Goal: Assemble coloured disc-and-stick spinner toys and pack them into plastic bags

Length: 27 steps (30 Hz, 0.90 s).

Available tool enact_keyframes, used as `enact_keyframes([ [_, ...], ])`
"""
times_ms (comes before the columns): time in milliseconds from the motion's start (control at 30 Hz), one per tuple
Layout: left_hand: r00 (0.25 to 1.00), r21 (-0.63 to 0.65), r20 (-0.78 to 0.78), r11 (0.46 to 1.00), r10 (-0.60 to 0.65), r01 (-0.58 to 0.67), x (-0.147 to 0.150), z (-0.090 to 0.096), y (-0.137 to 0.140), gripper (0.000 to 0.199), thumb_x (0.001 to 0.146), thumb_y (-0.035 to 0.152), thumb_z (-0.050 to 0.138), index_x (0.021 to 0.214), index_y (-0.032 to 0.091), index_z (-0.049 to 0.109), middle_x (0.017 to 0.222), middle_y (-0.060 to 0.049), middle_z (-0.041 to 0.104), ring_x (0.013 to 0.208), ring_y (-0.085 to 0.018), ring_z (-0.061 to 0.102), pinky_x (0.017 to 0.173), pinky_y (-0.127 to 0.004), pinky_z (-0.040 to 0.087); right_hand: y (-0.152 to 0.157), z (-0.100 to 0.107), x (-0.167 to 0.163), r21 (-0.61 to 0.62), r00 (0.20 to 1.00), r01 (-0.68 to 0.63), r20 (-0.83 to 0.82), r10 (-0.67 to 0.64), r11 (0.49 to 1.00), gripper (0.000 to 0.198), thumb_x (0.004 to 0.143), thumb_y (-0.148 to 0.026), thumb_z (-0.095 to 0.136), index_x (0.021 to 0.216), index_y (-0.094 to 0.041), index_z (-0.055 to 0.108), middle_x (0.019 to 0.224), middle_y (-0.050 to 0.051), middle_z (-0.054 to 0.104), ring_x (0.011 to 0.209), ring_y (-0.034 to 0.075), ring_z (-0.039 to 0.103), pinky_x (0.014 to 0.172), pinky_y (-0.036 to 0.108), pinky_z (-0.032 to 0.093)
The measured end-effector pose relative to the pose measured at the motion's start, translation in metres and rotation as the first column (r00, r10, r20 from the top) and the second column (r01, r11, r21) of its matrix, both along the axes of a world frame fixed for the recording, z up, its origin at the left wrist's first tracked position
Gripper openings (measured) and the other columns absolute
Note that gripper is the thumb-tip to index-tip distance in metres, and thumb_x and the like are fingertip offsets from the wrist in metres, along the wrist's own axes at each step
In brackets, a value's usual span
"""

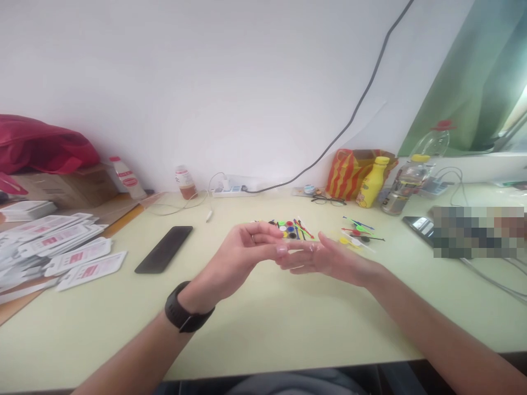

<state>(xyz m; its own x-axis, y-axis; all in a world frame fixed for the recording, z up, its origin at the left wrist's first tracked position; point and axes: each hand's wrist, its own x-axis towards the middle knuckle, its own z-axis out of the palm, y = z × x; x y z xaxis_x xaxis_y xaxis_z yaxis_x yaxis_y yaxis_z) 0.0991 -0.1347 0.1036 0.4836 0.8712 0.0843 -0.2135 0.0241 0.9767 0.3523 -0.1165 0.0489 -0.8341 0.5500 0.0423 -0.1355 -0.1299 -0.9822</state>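
My left hand point(242, 252), with a black watch point(185, 307) on its wrist, is closed, thumb and fingers pinched at the fingertips of my right hand. What the pinch holds, if anything, is too small to make out. My right hand point(321, 255) is turned partly palm up with its fingers stretched out. Small shiny clear bits point(315, 247) show on its fingers. Both hands are above the table. Behind them lie coloured round discs point(290, 224) and thin coloured arrow pieces point(304, 229), partly hidden. More arrow pieces point(358, 226) lie behind my right hand.
A black phone point(163, 249) and a pile of white cards point(82, 258) lie on the left. At the back stand a power strip point(228, 189), a striped bag point(341, 173), a yellow bottle point(373, 184) and a clear bottle point(405, 186). Glasses point(329, 201) lie before the bag.
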Motion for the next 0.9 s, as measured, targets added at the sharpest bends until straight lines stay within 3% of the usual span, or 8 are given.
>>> enact_keyframes([
  [167, 0.998, 0.179, -0.054, 0.983, -0.041, 0.050, -0.003, -0.008, 0.003, 0.018, 0.083, 0.014, 0.082, 0.087, 0.015, 0.065, 0.080, -0.003, 0.070, 0.073, -0.013, 0.063, 0.071, -0.024, 0.054, -0.001, 0.001, 0.000, 0.000, 1.000, -0.002, 0.017, 0.002, 1.000, 0.078, 0.104, -0.075, 0.016, 0.158, -0.027, 0.046, 0.153, 0.012, 0.057, 0.145, 0.031, 0.048, 0.123, 0.055, 0.028],
  [333, 0.997, 0.259, -0.079, 0.966, -0.008, 0.028, -0.005, -0.013, 0.005, 0.019, 0.085, 0.008, 0.076, 0.087, 0.016, 0.059, 0.078, 0.000, 0.064, 0.070, -0.010, 0.057, 0.063, -0.019, 0.050, -0.001, 0.002, 0.000, 0.009, 0.999, -0.021, 0.025, 0.020, 1.000, 0.082, 0.103, -0.076, 0.014, 0.157, -0.024, 0.048, 0.148, 0.013, 0.061, 0.145, 0.032, 0.049, 0.123, 0.055, 0.028],
  [733, 0.997, 0.226, -0.073, 0.973, -0.029, 0.045, -0.007, -0.014, 0.003, 0.028, 0.085, 0.017, 0.084, 0.085, 0.015, 0.056, 0.082, -0.004, 0.070, 0.074, -0.013, 0.064, 0.070, -0.025, 0.055, -0.003, 0.002, 0.000, 0.019, 1.000, -0.020, 0.016, 0.019, 1.000, 0.079, 0.104, -0.075, 0.014, 0.157, -0.026, 0.048, 0.147, 0.012, 0.062, 0.144, 0.031, 0.050, 0.122, 0.054, 0.029],
  [900, 0.997, 0.303, -0.006, 0.950, -0.076, 0.074, -0.009, -0.014, 0.005, 0.027, 0.090, 0.015, 0.078, 0.093, 0.019, 0.052, 0.093, -0.006, 0.070, 0.085, -0.016, 0.064, 0.078, -0.030, 0.054, -0.003, 0.004, -0.001, 0.024, 1.000, -0.015, 0.017, 0.014, 1.000, 0.079, 0.103, -0.075, 0.017, 0.156, -0.025, 0.050, 0.146, 0.013, 0.063, 0.142, 0.032, 0.052, 0.121, 0.054, 0.030],
])
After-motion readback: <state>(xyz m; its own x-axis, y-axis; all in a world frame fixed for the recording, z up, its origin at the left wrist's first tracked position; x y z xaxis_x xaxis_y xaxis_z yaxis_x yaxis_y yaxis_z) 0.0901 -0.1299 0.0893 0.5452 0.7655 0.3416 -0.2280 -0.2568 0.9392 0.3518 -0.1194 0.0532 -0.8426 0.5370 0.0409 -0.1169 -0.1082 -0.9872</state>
